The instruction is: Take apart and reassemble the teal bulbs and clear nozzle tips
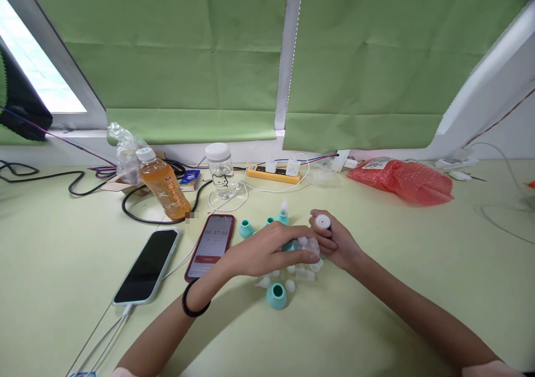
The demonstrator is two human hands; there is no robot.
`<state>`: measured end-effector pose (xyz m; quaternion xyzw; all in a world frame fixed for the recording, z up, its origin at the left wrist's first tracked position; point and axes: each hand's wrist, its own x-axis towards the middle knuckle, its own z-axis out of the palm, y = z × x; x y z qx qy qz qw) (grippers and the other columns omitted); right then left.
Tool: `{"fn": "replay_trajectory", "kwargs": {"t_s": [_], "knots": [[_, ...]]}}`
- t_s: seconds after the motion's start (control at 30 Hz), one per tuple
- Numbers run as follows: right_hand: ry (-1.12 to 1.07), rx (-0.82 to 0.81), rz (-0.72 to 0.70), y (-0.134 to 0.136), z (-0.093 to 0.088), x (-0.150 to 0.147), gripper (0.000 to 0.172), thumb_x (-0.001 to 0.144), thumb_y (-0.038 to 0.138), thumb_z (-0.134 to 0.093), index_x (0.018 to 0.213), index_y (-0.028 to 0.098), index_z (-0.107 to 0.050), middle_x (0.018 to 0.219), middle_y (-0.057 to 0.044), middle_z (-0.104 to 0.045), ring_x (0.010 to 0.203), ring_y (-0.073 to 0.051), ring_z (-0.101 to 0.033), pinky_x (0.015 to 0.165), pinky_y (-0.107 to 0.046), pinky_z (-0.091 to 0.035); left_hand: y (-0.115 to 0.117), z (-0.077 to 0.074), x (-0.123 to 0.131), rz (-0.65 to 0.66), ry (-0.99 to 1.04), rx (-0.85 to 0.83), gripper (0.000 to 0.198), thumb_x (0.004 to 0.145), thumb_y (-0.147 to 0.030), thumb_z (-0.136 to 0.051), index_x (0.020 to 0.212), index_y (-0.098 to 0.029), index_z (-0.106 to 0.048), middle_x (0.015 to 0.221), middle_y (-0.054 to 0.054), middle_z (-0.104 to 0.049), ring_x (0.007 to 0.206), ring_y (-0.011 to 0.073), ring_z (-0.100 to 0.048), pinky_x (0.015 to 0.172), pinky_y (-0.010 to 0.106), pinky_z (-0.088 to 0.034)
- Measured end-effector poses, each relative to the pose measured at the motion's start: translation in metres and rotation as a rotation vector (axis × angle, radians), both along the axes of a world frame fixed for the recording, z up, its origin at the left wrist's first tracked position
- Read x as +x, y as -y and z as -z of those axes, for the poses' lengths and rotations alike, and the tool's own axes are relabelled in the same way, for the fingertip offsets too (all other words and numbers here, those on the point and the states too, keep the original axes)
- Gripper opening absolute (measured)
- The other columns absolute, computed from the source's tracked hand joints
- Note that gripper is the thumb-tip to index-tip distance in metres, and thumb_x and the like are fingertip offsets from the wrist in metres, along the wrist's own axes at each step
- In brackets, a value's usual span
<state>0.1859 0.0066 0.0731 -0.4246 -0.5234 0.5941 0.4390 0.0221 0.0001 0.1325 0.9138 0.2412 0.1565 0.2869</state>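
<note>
My left hand reaches over a group of small parts, its thumb and fingers curved round a clear plastic piece. A teal part shows beneath the fingers. My right hand is closed round a small cylinder with a round white end; its lower part is hidden by the fingers. Below my left hand stand a teal cone-shaped piece with a dark opening and a small white cap. Behind it are another teal piece and a teal one with a white tip.
Left of my hands lie a red-cased phone showing a timer and a white-cased phone on a cable. Behind stand an orange drink bottle, a clear water bottle and a yellow power strip. A red bubble-wrap bag lies back right.
</note>
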Motion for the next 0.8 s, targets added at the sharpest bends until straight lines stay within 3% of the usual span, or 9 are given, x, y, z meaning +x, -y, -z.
{"fn": "replay_trajectory", "kwargs": {"t_s": [0.07,0.17,0.27,0.37,0.57,0.67,0.8], "knots": [[0.054,0.027,0.056,-0.007,0.000,0.002,0.042,0.077,0.042,-0.029,0.042,0.020,-0.021,0.029,0.008,-0.016,0.028,-0.005,-0.016,0.032,-0.020,-0.019,0.001,-0.003,-0.002,-0.014,0.051,-0.051,0.022,0.081,-0.034,-0.040,0.089,-0.019,-0.054,0.066,-0.003,-0.055,0.055,0.0081,-0.043,0.055,0.019,-0.033],[0.425,0.310,0.135,-0.016,0.001,0.006,0.042,0.074,0.046,-0.036,0.044,0.018,-0.029,0.037,0.006,-0.027,0.035,-0.006,-0.025,0.037,-0.020,-0.020,0.000,-0.006,-0.005,-0.080,0.107,-0.073,0.023,0.081,-0.033,-0.040,0.087,-0.018,-0.055,0.070,-0.002,-0.056,0.060,0.0092,-0.046,0.056,0.019,-0.034],[0.949,0.513,0.038,-0.020,0.003,0.009,0.036,0.072,0.044,-0.042,0.049,0.017,-0.039,0.045,0.004,-0.040,0.044,-0.008,-0.036,0.044,-0.021,-0.024,-0.004,-0.007,-0.008,-0.140,0.141,-0.016,0.022,0.080,-0.032,-0.040,0.084,-0.018,-0.057,0.075,0.000,-0.057,0.068,0.0111,-0.049,0.062,0.021,-0.036],[1.309,0.496,-0.120,-0.023,0.008,0.010,0.029,0.073,0.042,-0.043,0.059,0.017,-0.048,0.056,0.001,-0.053,0.052,-0.011,-0.045,0.047,-0.021,-0.025,-0.009,-0.005,-0.010,-0.255,0.150,0.096,0.022,0.079,-0.033,-0.043,0.077,-0.018,-0.059,0.073,0.000,-0.055,0.067,0.0113,-0.048,0.062,0.021,-0.037],[1.468,0.529,-0.283,-0.027,0.016,0.013,0.025,0.074,0.040,-0.044,0.065,0.018,-0.053,0.064,-0.001,-0.057,0.059,-0.014,-0.052,0.047,-0.022,-0.024,-0.022,0.004,-0.015,-0.501,0.190,0.133,0.026,0.071,-0.040,-0.051,0.076,-0.016,-0.061,0.063,0.000,-0.053,0.053,0.0091,-0.043,0.050,0.020,-0.035],[1.496,0.521,-0.305,-0.027,0.015,0.015,0.020,0.069,0.039,-0.051,0.072,0.020,-0.054,0.065,-0.001,-0.058,0.060,-0.015,-0.053,0.046,-0.022,-0.024,-0.028,0.010,-0.017,-0.505,0.223,0.054,0.025,0.067,-0.037,-0.056,0.080,-0.016,-0.063,0.055,-0.002,-0.052,0.049,0.0076,-0.042,0.048,0.019,-0.037],[1.486,0.474,-0.300,-0.028,0.012,0.016,0.030,0.064,0.044,-0.055,0.082,0.021,-0.054,0.067,-0.001,-0.059,0.062,-0.017,-0.054,0.047,-0.022,-0.026,-0.036,0.017,-0.018,-0.463,0.274,-0.113,0.024,0.063,-0.030,-0.060,0.081,-0.015,-0.064,0.055,-0.002,-0.053,0.048,0.0071,-0.047,0.045,0.017,-0.040]]}}
